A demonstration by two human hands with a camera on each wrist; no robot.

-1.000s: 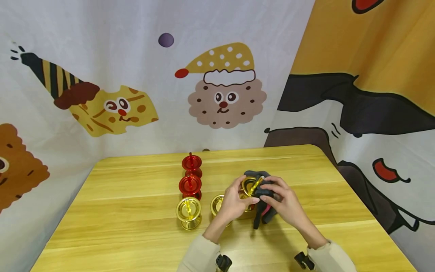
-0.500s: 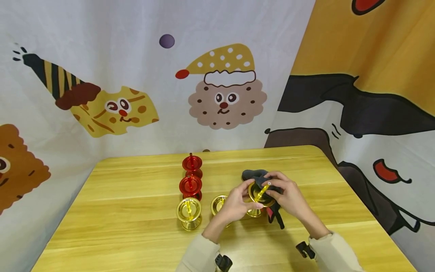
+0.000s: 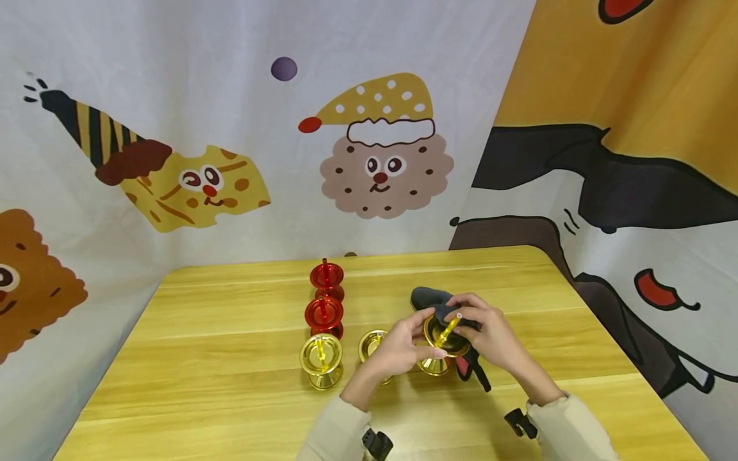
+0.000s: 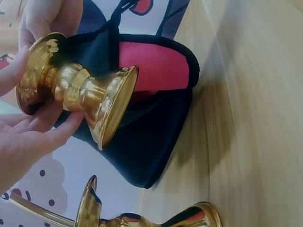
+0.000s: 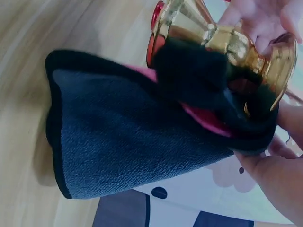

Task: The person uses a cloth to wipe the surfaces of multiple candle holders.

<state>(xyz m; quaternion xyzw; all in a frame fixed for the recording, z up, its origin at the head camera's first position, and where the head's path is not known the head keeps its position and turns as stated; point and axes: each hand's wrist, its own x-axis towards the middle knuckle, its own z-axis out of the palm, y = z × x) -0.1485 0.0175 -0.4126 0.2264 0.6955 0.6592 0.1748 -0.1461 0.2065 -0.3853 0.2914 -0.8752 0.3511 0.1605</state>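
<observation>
My left hand (image 3: 398,349) grips a shiny gold candle holder (image 4: 71,87), fingers and thumb about its cup and stem. It is tilted, its cup toward my right hand and a thin gold stick rising from the middle. My right hand (image 3: 490,328) pinches a dark grey cloth (image 5: 123,137) against the cup's rim. Black edging and a pink inner side (image 4: 154,66) show on the cloth, which hangs down around the holder. Part of the cup is hidden behind the cloth and fingers.
Two gold candle holders (image 3: 320,353) stand upright on the wooden table (image 3: 230,358), one partly behind my left wrist. Behind the left one, two red candle holders (image 3: 323,314) line up toward the back. A printed curtain (image 3: 242,77) hangs behind the table.
Both hands have shifted a little to the right and down with the held candle holder. The cloth has moved along its rim, and its hanging end has swung to the right.
</observation>
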